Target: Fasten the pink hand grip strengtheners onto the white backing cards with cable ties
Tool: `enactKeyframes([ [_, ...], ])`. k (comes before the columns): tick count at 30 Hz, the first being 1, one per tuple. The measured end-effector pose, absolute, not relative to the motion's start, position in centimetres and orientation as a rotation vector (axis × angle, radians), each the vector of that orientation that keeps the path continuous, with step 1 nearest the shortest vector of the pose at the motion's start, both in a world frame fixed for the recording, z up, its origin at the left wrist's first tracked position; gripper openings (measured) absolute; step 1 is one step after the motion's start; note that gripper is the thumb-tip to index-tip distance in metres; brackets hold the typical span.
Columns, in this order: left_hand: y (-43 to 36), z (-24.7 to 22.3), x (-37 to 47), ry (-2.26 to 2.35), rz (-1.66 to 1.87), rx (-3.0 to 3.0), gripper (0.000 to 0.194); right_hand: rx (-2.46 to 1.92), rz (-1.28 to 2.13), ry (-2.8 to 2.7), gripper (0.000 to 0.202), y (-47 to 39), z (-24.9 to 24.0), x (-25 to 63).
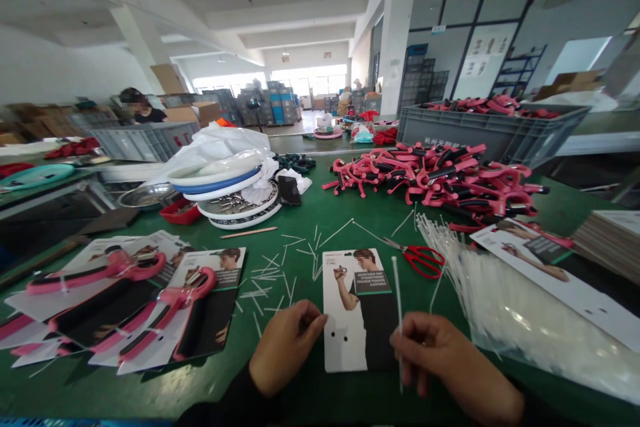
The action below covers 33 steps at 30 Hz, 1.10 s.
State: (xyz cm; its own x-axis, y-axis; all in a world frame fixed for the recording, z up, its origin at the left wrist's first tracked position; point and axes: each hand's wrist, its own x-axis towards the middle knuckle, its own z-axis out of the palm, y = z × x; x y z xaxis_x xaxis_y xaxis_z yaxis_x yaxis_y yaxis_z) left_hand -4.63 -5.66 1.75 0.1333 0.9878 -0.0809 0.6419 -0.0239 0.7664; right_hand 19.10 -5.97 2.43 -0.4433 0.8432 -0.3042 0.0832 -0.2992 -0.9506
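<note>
A printed backing card [333, 350] with two punched holes lies flat on the green table, in front of me. My left hand [289, 345] is at the card's left edge, its thumb and forefinger curled close together at the edge; whether they pinch the card is hard to tell. To the right of the card, my right hand [435, 355] pinches a white cable tie [397, 287], which stands roughly upright beside the card's right edge. Cut tie pieces [260, 275] are scattered left of the card. Red-handled scissors [423, 261] lie beyond my right hand.
Cards with pink hand grips [165, 320] tied on overlap at the left. A pile of pink grips [425, 177] lies at the back right, before a grey crate [450, 137]. A bag of cable ties [520, 300] is at the right; stacked plates [235, 190] stand back left. A person [143, 107] is far left.
</note>
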Motion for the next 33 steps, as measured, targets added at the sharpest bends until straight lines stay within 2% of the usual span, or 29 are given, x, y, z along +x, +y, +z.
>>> enactKeyframes([
  [3, -6.7, 1.3, -4.8, 1.63, 0.61, 1.624, 0.034, -1.199, 1.576, -1.232, 0.031, -5.8, 1.7, 17.7],
  [7, -7.1, 0.7, -3.5, 1.503, 0.598, 1.293, 0.054, -1.224, 1.462, -1.122, 0.032, -5.7, -0.1, 15.8],
  [9, -6.9, 0.4, -2.8, 1.443, 0.628, 1.186, 0.058, -1.226, 1.388, -1.134, 0.031, -5.8, -0.9, 15.4],
  [18, -5.1, 0.3, -1.7, 1.247, 0.647, 0.895, 0.049, -1.242, 1.191, -1.249, 0.03, -6.3, -1.5, 16.3],
  [26, -4.0, 0.5, 1.2, 1.231, 0.572, 0.941, 0.032, -1.185, 1.282, -1.075, 0.03, -6.3, -1.4, 17.6],
  [30, -3.7, 0.9, 1.6, 1.375, 0.805, 1.106, 0.026, -1.19, 1.247, -0.98, 0.03, -6.4, -1.7, 18.0],
  [33, -3.4, 1.9, 0.8, 1.397, 0.929, 0.973, 0.046, -1.26, 1.031, -1.059, 0.029, -6.7, -1.8, 18.8],
])
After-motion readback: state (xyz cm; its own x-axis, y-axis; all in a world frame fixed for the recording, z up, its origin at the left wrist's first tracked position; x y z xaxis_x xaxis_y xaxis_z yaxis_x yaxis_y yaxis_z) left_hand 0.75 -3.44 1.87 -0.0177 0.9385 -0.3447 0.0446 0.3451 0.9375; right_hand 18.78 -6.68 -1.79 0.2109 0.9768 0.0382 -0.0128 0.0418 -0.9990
